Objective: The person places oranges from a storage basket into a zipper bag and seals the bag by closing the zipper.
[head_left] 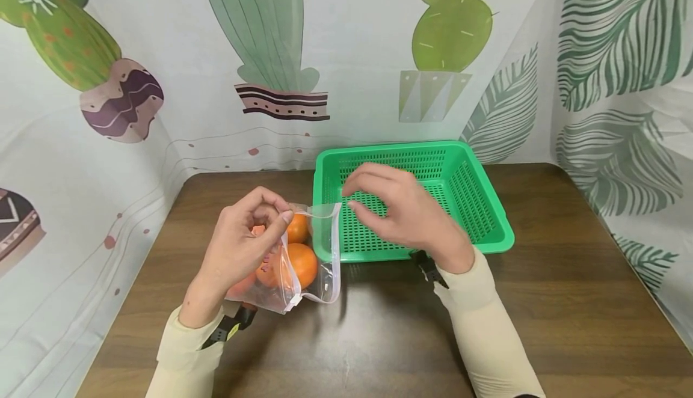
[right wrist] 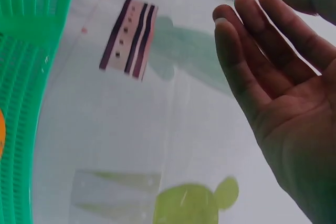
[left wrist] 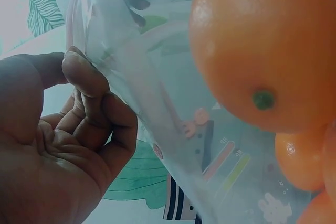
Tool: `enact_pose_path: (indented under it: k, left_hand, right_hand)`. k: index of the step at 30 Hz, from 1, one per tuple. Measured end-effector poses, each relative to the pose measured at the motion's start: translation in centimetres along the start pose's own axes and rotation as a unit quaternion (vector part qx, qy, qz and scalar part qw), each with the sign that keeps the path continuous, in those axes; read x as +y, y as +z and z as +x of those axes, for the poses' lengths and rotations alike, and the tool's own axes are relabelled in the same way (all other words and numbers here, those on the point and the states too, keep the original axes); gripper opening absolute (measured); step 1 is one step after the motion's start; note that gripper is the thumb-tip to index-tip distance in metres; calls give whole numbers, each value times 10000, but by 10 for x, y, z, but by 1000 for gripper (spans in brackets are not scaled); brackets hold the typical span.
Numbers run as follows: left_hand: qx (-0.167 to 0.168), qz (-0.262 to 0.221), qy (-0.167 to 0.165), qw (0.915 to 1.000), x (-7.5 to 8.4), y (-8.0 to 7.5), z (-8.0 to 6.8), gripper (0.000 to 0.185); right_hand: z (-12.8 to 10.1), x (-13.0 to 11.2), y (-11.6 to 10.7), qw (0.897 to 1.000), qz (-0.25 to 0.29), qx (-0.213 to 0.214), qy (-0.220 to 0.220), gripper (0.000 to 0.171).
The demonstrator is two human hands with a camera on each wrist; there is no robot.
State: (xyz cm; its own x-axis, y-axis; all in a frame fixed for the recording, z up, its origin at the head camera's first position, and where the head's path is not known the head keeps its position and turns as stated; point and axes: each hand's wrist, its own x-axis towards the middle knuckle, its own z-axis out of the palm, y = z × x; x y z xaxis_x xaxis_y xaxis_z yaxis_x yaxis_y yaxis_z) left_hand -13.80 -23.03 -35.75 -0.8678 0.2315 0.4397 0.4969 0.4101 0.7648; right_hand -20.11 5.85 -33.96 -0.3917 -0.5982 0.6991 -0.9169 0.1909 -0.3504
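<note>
My left hand [head_left: 238, 244] pinches the rim of a clear zip bag [head_left: 327, 229] between thumb and fingertips. Several oranges [head_left: 302, 266] lie inside the bag, partly covered by that hand. Close up in the left wrist view, one orange [left wrist: 257, 40] shows a green stem spot, and the left hand [left wrist: 79, 129] grips the plastic at its edge. The bag's mouth gapes toward the right, with a white slider [head_left: 293, 302] at its near end. Above the green basket [head_left: 489, 205] hovers my right hand [head_left: 403, 211], its fingers loosely bent and holding nothing.
The perforated basket stands at the back of the brown wooden table [head_left: 390, 338], just right of the bag. Behind the table hangs a white cloth [head_left: 363, 55] printed with cacti and leaves. Dark straps [head_left: 430, 266] circle both wrists.
</note>
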Motion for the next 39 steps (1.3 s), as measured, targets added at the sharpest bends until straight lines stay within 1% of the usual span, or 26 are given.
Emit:
enact_pose_path:
  k: [3, 6, 8, 10, 13, 17, 22, 27, 32, 35, 39]
  left_hand:
    - [-35, -47, 38, 10000, 0, 0, 0, 14]
    - [-80, -107, 29, 9999, 0, 1, 0, 14]
    - [-98, -132, -10, 9999, -1, 1, 0, 14]
    - [-107, -132, -54, 9998, -1, 2, 0, 15]
    - [-96, -77, -90, 9999, -1, 2, -1, 15]
    - [-91, 25, -106, 9999, 0, 2, -2, 15]
    - [-133, 57, -189, 9997, 2, 2, -2, 15]
    - [-184, 47, -194, 9996, 3, 3, 0, 16]
    - [-226, -18, -156, 9996, 3, 3, 0, 14]
    - [-237, -21, -135, 9996, 3, 3, 0, 14]
    - [-241, 22, -134, 9996, 3, 3, 0, 15]
  right_hand:
    - [-2, 6, -14, 9989, -103, 460, 81, 9]
    - [-6, 14, -27, 9952, -298, 932, 62, 9]
    - [-8, 19, -35, 9925, -427, 1139, 89, 10]
    - [-11, 24, -40, 9908, -545, 1225, 179, 10]
    - [-14, 32, -42, 9903, -661, 1128, 480, 8]
    - [-16, 42, -37, 9892, -817, 940, 771, 7]
    - [-18, 49, -33, 9873, -941, 966, 838, 7]
    - [-20, 57, -29, 9856, -1013, 1002, 916, 8]
    - [-21, 65, -23, 9846, -1045, 912, 1064, 9]
    - [-22, 69, -19, 9841, -1075, 665, 1246, 10]
    - [-22, 72, -14, 9799, -1086, 104, 1671, 14]
